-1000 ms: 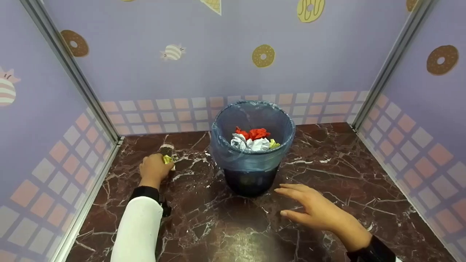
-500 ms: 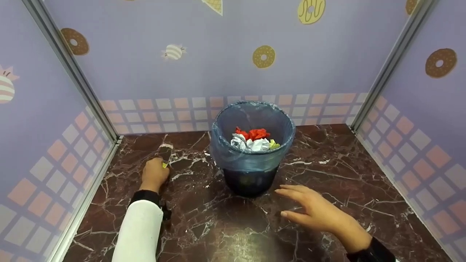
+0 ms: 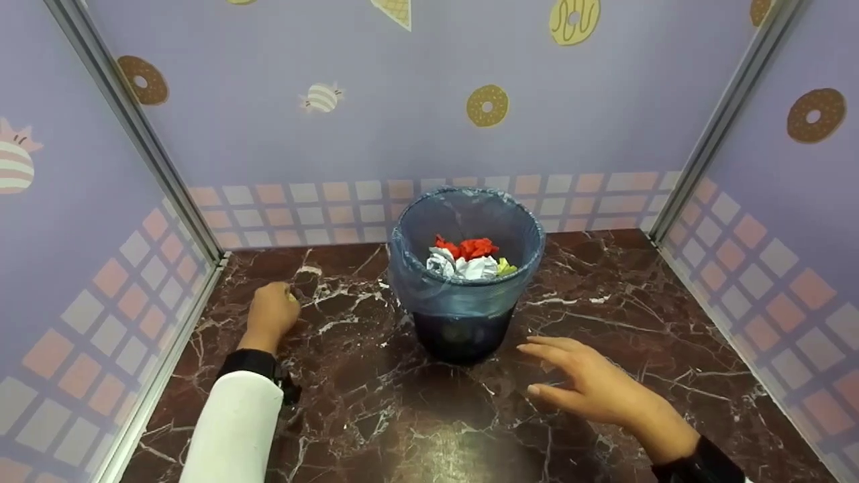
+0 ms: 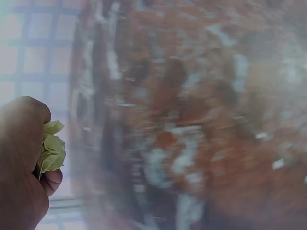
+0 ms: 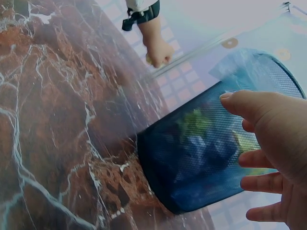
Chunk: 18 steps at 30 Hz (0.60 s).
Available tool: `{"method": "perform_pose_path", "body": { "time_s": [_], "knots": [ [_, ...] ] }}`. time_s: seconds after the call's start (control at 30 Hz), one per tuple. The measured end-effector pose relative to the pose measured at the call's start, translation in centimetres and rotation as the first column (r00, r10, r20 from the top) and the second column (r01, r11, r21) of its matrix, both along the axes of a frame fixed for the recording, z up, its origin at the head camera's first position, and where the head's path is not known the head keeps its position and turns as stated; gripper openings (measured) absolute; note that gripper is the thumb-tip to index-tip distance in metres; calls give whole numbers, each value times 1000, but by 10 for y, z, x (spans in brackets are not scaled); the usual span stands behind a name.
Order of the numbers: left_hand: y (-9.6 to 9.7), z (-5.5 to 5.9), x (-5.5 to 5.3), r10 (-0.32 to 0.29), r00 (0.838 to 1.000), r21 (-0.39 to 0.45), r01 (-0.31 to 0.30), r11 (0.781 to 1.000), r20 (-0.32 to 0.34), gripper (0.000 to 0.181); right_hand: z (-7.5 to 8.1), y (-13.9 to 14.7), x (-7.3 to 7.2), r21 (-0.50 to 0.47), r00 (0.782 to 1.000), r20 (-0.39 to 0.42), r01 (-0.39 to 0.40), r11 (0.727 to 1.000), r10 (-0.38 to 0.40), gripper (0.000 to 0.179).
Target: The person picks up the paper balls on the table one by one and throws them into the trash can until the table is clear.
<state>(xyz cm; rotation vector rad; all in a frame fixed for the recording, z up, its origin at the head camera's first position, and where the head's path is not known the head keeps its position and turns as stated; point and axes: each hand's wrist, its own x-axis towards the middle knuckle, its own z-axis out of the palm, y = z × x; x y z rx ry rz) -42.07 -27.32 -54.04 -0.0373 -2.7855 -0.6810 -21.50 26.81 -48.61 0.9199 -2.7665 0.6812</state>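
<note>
My left hand (image 3: 272, 310) is at the left of the marble-patterned surface, fingers curled round a crumpled yellow paper ball (image 4: 52, 149). In the head view the hand hides most of that paper. A dark mesh trash bin (image 3: 463, 335) stands upright in the middle, lined with a translucent bluish bag (image 3: 436, 298). Inside lie red crumpled paper (image 3: 478, 247), white crumpled paper (image 3: 478, 268) and a bit of yellow paper (image 3: 506, 267). Right of the bin, my right hand (image 3: 590, 382) has its fingers extended and apart, holding nothing.
Purple patterned panels (image 3: 402, 134) enclose the back and both sides, joined by grey metal strips (image 3: 728, 114). The dark red marble surface (image 3: 376, 416) carries small white specks. A black band (image 3: 251, 365) circles the left wrist.
My left hand has closed round the yellow paper and shifted slightly left. The right hand has moved slightly right. The bin has stayed put.
</note>
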Motion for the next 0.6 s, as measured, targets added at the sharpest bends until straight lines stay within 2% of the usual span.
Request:
{"method": "perform_pose_path", "body": {
  "time_s": [0.2,0.4,0.5,0.6],
  "knots": [
    [6,50,-6,-53,998,-15,52,999,-47,33,9,18,2,19,998,-23,54,998,-54,58],
    [17,113,-10,-58,998,-14,58,998,-15,23,24,41,5,39,990,-41,137,990,-135,62],
    [29,143,-11,-56,998,-12,56,998,-9,19,34,54,6,61,982,-45,184,981,-182,64],
    [49,167,-11,-75,997,-20,74,997,-34,18,46,68,9,78,973,-28,232,970,-231,64]
  ]
}}
